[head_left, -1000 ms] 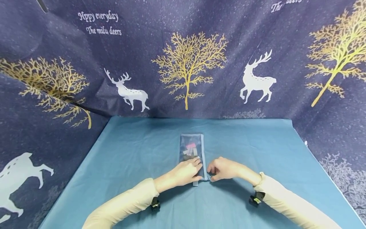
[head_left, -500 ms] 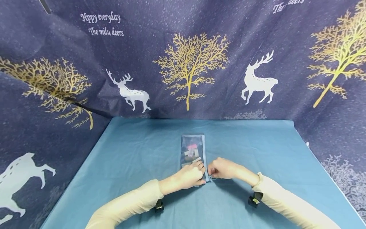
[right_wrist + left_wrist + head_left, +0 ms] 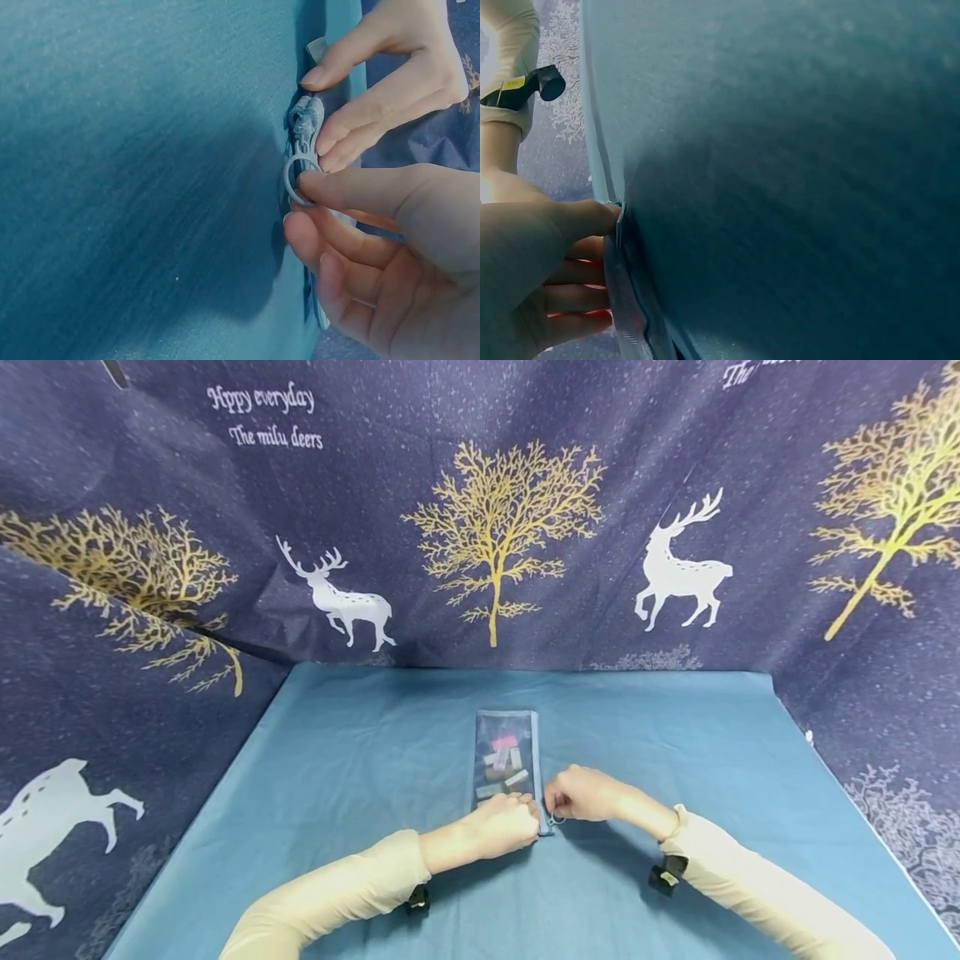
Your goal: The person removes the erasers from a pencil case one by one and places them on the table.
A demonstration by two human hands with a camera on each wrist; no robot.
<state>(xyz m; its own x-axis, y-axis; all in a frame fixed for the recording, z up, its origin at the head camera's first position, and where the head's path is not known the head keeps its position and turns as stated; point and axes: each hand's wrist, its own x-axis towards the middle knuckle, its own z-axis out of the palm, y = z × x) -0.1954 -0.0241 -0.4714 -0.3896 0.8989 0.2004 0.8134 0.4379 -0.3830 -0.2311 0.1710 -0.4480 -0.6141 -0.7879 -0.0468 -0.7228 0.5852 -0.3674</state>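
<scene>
A translucent mesh zip pouch (image 3: 495,725) lies flat on the blue cloth, its zipper edge (image 3: 536,752) along the right side. Inside it show a pink piece (image 3: 505,743) and several small pale and brownish blocks. My left hand (image 3: 501,827) grips the pouch's near end, thumb on the zipper edge and fingers on the other side, as the left wrist view shows. With thumb and index finger, my right hand (image 3: 390,240) pinches the light blue ring (image 3: 287,180) of the zipper pull (image 3: 304,116), close beside the left fingertips. The near corner is partly hidden by the left hand.
Blue cloth (image 3: 360,743) covers the table. Behind and at the sides hangs a dark blue curtain (image 3: 420,402) printed with deer and trees. A small black camera (image 3: 666,872) sits on the right wrist, another black camera (image 3: 418,900) on the left.
My left hand has shifted right and nearer, uncovering more blocks and closing on the pouch's near end. My right fingers have drawn together on the zipper ring. The pouch has barely moved.
</scene>
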